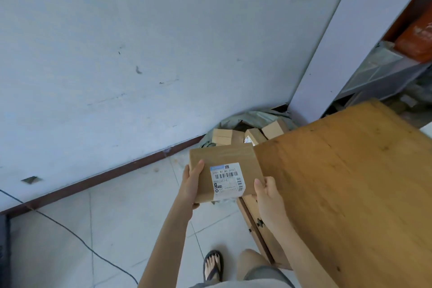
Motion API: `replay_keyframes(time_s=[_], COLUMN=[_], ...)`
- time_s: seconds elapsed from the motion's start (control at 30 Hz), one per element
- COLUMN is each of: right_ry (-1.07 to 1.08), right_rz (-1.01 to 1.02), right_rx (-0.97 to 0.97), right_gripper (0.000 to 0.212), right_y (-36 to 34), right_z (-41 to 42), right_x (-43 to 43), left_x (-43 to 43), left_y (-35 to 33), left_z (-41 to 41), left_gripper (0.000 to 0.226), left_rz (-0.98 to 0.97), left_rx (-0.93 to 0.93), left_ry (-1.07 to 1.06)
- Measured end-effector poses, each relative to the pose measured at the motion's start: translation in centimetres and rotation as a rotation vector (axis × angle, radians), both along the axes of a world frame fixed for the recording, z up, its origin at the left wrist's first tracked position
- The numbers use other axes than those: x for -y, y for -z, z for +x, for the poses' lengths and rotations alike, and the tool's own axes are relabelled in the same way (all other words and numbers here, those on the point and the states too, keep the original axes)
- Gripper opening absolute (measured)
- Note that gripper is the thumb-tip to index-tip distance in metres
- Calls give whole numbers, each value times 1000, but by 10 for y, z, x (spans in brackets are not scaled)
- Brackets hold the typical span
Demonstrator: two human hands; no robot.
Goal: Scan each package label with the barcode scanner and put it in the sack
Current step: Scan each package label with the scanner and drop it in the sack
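Left hand (191, 182): grips the left edge of the package (224, 159), thumb laid on the top face, fingers curled beneath. Right hand (266, 192): grips the near right corner the same way, thumb on top, fingers hidden underneath. Both forearms reach forward from the near edge of the view, wrists roughly level, so the package is carried flat. Package: flat brown cardboard box, held in the air above the floor (131, 229), just left of the table (350, 170), top face up. Label (228, 180): white, printed with barcodes, on the near half of the top face, wrapping over the near edge, uncovered by either thumb. Handling, judged: stiff, dry, probably light; opposite edges are the sound hold, which leaves the label clear. Sack (247, 118): grey-green, open-mouthed, on the floor in the far corner beyond the package, against the wall (117, 54). Boxes (224, 137): several of brown cardboard, lying inside the sack. Barcode scanner: not in view. Cable (70, 231): dark, running across the floor at left. Sandalled foot (213, 264): at the near edge.
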State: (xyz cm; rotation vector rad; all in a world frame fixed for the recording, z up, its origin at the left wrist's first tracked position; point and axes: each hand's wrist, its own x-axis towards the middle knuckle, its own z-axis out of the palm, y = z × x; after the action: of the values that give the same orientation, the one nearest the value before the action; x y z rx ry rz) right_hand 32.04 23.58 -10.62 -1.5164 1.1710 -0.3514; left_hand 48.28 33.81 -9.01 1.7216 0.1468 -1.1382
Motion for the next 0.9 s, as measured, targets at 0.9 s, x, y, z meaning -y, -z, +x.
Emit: replay_keyframes(time_s=[0.9], right_ry=[310], right_rz=[-104], right_rx=[36], right_gripper=[51], right_y=[-16], right_z=[223], right_x=[302], left_x=[307], left_y=[1], left_z=[239], left_gripper=[41], left_rz=[-73], left_rx=[109], left_ry=[234])
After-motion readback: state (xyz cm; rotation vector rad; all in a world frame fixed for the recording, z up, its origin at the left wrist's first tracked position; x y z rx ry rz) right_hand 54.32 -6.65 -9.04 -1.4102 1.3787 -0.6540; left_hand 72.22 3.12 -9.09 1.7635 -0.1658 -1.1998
